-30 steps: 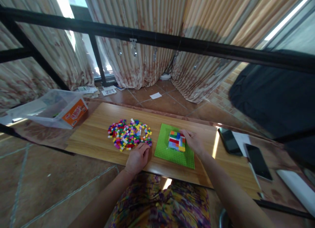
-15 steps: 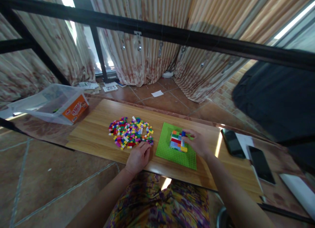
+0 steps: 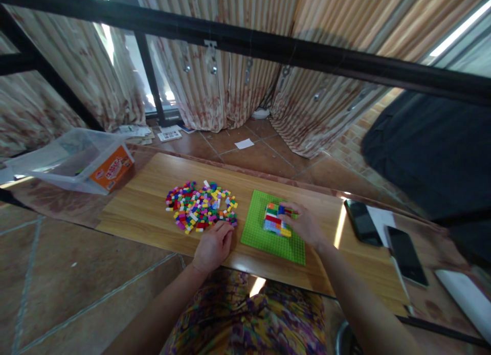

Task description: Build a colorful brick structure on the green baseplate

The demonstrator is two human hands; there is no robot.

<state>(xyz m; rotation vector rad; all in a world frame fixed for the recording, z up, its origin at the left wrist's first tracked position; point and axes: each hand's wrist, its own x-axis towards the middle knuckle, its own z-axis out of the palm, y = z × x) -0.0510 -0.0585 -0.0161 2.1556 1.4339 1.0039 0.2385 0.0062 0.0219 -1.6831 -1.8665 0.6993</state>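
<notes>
A small block of coloured toy bricks [image 3: 273, 221] sits on a green studded baseplate [image 3: 255, 236]. My right hand [image 3: 305, 224] reaches over the block from the right, with thumb and fingers closed on its upper right side around a dark blue brick [image 3: 282, 210]. The hand hides part of the block's right side. My left hand [image 3: 213, 247] rests on the table at the near edge of a pile of loose toy bricks [image 3: 199, 206]. Its fingers are curled together, and whatever may be between them is hidden.
A clear plastic box [image 3: 80, 160] with an orange label stands at the left. Two dark phones [image 3: 362, 223] and white paper [image 3: 379, 219] lie on the right. A black metal rail [image 3: 245, 35] crosses beyond the wooden board [image 3: 138, 212], before striped curtains.
My right hand has shifted around the upper right of the brick block, its fingers moving over the dark blue brick. My left hand stays beside the pile. The camera view has shifted slightly.
</notes>
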